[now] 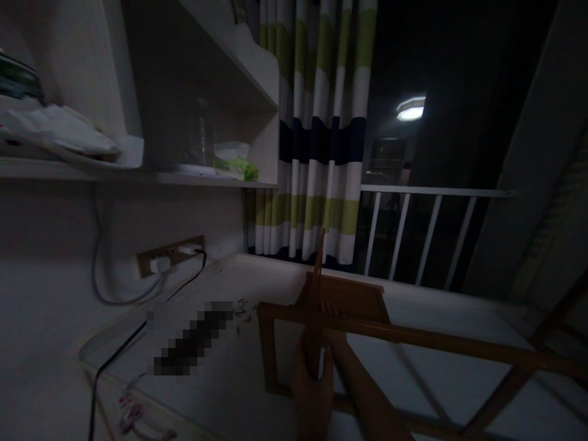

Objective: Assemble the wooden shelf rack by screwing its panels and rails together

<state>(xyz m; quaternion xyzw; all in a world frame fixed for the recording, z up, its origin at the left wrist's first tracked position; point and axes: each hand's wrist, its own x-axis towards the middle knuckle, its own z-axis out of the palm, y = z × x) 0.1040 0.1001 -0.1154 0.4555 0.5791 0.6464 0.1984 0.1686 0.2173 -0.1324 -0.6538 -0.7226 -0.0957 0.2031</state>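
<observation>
Wooden frame (427, 338) obstructs, though its opening allows passage.

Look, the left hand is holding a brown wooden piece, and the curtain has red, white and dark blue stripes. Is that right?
Not quite. The head view shows green stripes on the curtain, not red, along with white and dark blue. The left hand is holding a brown wooden piece.

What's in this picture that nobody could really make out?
In the head view:
Right hand: partly hidden by the brown wooden frame, so its hold is unclear.
Long dark item on the white surface: masked by pixelation.
Small dark bits beside it: too small to identify.
The frame: cut off by the right edge.
</observation>
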